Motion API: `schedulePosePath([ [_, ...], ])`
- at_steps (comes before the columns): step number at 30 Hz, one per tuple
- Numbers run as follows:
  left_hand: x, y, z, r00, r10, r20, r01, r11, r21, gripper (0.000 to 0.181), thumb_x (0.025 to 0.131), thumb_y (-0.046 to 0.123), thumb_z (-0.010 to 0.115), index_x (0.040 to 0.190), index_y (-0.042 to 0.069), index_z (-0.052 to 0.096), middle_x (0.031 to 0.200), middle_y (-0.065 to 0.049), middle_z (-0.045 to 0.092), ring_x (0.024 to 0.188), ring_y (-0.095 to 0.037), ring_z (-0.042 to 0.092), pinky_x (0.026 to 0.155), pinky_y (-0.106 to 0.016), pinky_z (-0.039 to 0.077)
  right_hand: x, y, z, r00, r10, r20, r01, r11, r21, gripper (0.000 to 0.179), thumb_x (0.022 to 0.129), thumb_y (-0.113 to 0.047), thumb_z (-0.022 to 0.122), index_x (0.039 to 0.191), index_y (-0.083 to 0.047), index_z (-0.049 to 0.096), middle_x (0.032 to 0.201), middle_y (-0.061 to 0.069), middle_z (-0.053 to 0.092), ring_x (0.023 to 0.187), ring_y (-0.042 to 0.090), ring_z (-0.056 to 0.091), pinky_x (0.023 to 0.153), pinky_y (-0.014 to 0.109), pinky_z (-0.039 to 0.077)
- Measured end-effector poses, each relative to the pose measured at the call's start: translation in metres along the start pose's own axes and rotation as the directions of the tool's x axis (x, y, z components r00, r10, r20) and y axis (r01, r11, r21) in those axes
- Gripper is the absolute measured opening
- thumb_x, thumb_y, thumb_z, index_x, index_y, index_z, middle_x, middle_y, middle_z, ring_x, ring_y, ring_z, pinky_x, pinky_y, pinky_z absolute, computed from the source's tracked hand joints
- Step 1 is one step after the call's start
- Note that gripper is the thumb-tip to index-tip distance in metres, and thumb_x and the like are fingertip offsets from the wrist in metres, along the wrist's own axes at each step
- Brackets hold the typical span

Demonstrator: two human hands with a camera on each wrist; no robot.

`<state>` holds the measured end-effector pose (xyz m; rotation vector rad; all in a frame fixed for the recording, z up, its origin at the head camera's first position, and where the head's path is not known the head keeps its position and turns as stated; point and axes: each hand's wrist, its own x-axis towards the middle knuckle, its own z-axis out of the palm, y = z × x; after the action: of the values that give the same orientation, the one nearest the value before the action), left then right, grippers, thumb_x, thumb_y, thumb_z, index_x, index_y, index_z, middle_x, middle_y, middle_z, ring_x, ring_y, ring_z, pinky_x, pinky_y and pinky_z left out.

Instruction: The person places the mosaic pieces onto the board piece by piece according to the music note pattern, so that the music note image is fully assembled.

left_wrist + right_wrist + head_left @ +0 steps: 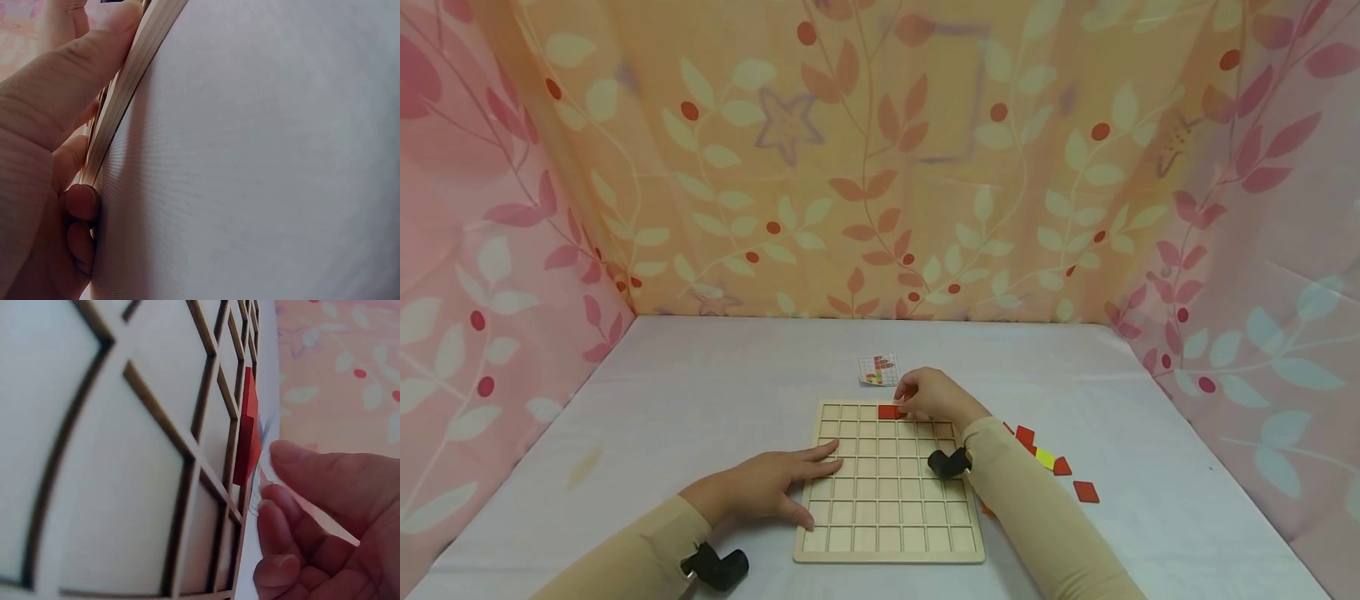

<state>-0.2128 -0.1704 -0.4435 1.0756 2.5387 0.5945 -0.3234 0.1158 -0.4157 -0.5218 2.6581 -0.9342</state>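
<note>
Pale wood makes up the gridded board (876, 557), which we take as our landmark; it lies flat on a white cloth (715, 375). Two red pieces (888, 412) sit side by side in its farthest row, the right one partly covered by fingers in the head view. From the right wrist we see both standing a little proud of the grid.

Our right hand (936, 395) is over the board's far edge, next to those pieces. Its fingers are loosely bent, with a gap between thumb and fingertips, and we see nothing gripped there; whether a fingertip grazes the red we cannot tell. Our left hand (775, 483) rests on the board's left edge, fingers spread and thumb well apart, steadying contact only, with nothing grasped.

Just beyond the board's far edge lies a small printed card (877, 369) with a red and yellow design on a grid. To the right of the board are scattered loose red tiles (1086, 492) and a yellow tile (1044, 459), some partly hidden by our right sleeve (1037, 508). A bit of an orange piece (988, 510) shows close beside the board's right edge. Well behind the board hangs a leaf-patterned curtain (865, 167).
</note>
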Motion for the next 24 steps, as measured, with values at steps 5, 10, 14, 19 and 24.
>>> schedulePosePath([
  [5, 0.001, 0.0, 0.0, 1.0, 0.003, 0.004, -0.003, 1.0, -0.007, 0.084, 0.071, 0.06, 0.061, 0.142, 0.028, 0.032, 0.152, 0.005, 0.016, 0.134, -0.02, 0.027, 0.102, -0.044, 0.031, 0.001, 0.0, 0.002, 1.0, -0.024, -0.005, 0.024, 1.0, 0.018, 0.004, 0.077, -0.013, 0.073, 0.079, -0.014, 0.069, 0.073, -0.004, 0.063, 0.071, 0.014, 0.053, 0.066, 0.029, 0.044],
  [10, 0.0, 0.001, 0.0, 1.0, 0.012, 0.001, -0.012, 1.0, -0.008, 0.083, 0.071, 0.061, 0.06, 0.142, 0.027, 0.033, 0.152, 0.003, 0.018, 0.134, -0.021, 0.028, 0.102, -0.044, 0.031, 0.0, 0.004, 0.004, 0.999, -0.049, 0.001, 0.049, 0.999, -0.019, 0.005, 0.075, -0.013, 0.074, 0.075, -0.014, 0.069, 0.071, -0.006, 0.063, 0.071, 0.014, 0.052, 0.068, 0.03, 0.044],
  [14, 0.0, 0.0, 0.001, 1.0, 0.011, -0.002, -0.011, 1.0, 0.002, 0.084, 0.07, 0.062, 0.059, 0.142, 0.028, 0.033, 0.152, 0.003, 0.018, 0.134, -0.021, 0.028, 0.102, -0.043, 0.032, 0.0, 0.007, 0.002, 0.998, -0.063, 0.015, 0.064, 0.997, -0.045, 0.007, 0.076, -0.015, 0.074, 0.072, -0.016, 0.069, 0.069, -0.007, 0.063, 0.07, 0.013, 0.052, 0.068, 0.03, 0.044],
  [19, 0.0, -0.002, 0.001, 1.0, 0.009, 0.002, -0.009, 1.0, 0.002, 0.084, 0.07, 0.062, 0.059, 0.142, 0.028, 0.032, 0.152, 0.004, 0.017, 0.134, -0.021, 0.028, 0.102, -0.044, 0.032, 0.001, 0.012, 0.0, 0.996, -0.087, 0.035, 0.089, 0.994, -0.066, 0.007, 0.075, -0.014, 0.074, 0.073, -0.018, 0.07, 0.067, -0.008, 0.062, 0.068, 0.012, 0.053, 0.067, 0.028, 0.044],
  [24, 0.001, -0.002, 0.001, 1.0, 0.003, 0.01, -0.003, 1.0, 0.0, 0.084, 0.07, 0.062, 0.059, 0.142, 0.029, 0.032, 0.152, 0.005, 0.016, 0.135, -0.021, 0.027, 0.102, -0.045, 0.031, 0.002, 0.016, -0.002, 0.996, -0.09, 0.024, 0.092, 0.992, -0.086, 0.012, 0.073, -0.011, 0.076, 0.072, -0.017, 0.066, 0.067, -0.006, 0.06, 0.066, 0.011, 0.052, 0.064, 0.028, 0.044],
])
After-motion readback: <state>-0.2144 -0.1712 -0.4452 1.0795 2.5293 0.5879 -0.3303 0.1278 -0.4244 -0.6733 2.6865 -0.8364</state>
